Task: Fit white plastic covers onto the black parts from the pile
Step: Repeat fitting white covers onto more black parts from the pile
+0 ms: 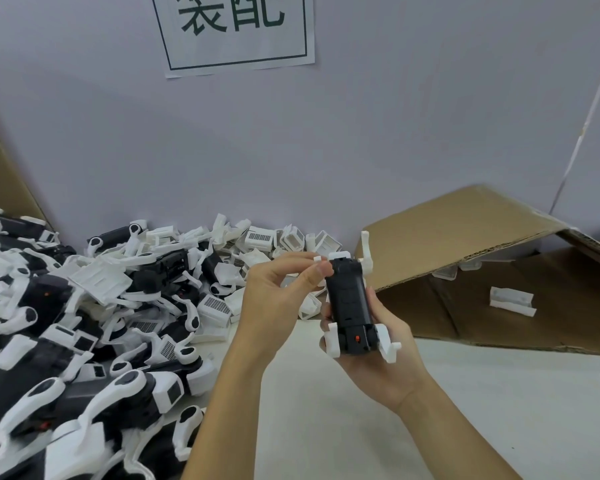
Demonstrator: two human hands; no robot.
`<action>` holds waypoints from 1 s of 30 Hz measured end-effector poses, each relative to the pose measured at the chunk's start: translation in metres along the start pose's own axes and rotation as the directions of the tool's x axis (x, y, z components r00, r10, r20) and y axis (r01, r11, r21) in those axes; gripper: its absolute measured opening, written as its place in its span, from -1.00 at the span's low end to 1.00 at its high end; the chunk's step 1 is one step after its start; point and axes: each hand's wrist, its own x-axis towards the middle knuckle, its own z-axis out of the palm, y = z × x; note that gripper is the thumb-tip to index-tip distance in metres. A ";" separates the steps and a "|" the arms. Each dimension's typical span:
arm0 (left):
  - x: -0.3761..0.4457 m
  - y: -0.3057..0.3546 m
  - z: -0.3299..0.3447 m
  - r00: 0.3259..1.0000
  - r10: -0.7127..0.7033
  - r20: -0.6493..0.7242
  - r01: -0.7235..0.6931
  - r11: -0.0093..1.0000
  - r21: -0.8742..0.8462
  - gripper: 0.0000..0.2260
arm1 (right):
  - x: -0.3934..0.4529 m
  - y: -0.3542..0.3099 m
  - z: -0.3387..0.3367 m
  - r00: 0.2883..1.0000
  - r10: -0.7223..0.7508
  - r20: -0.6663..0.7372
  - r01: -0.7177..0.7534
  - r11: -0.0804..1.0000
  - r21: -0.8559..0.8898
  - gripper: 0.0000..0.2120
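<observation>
1. The black part (pixel 350 299) is an elongated dark body, held upright above the table right of centre, with white arms at its near and far corners and a small red spot at its near end.
2. A small white cover (pixel 340 255) sits at its far end.
3. The pile (pixel 94 306) of black parts and white covers spreads over the left, from near to far.
</observation>
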 end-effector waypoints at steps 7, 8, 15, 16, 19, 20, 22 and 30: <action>0.002 -0.010 0.000 0.995 -0.090 -0.032 0.090 0.996 0.003 -0.92 | 0.005 0.001 -0.004 0.978 -0.131 -0.164 0.100 0.978 -0.184 -0.56; 0.003 -0.014 -0.002 0.985 -0.158 -0.064 0.162 0.985 0.055 -0.94 | 0.009 0.003 -0.006 0.943 -0.238 -0.232 0.156 0.933 -0.325 -0.59; 0.001 -0.033 0.008 0.923 -0.375 0.088 0.290 0.826 0.483 -0.65 | 0.012 0.021 -0.015 0.701 -0.702 -0.125 0.176 0.341 -0.923 -0.75; -0.001 -0.031 0.013 0.917 -0.388 0.097 0.332 0.875 0.352 -0.68 | 0.012 0.022 -0.015 0.700 -0.707 -0.097 0.188 0.314 -0.931 -0.75; -0.004 -0.034 0.020 0.893 -0.436 0.113 0.428 0.900 0.086 -0.77 | 0.011 0.024 -0.012 0.739 -0.672 -0.045 0.202 0.286 -0.937 -0.70; -0.006 -0.037 0.019 0.888 -0.449 0.099 0.449 0.893 0.026 -0.78 | 0.011 0.024 -0.012 0.752 -0.659 -0.029 0.208 0.279 -0.938 -0.70; -0.008 -0.043 0.017 0.880 -0.472 0.049 0.475 0.876 -0.080 -0.74 | 0.010 0.024 -0.013 0.762 -0.648 0.010 0.219 0.243 -0.945 -0.78; -0.011 -0.050 0.022 0.834 -0.551 -0.023 0.526 0.808 -0.263 -0.72 | 0.014 0.022 -0.015 0.639 -0.768 -0.030 0.200 0.203 -0.959 -0.81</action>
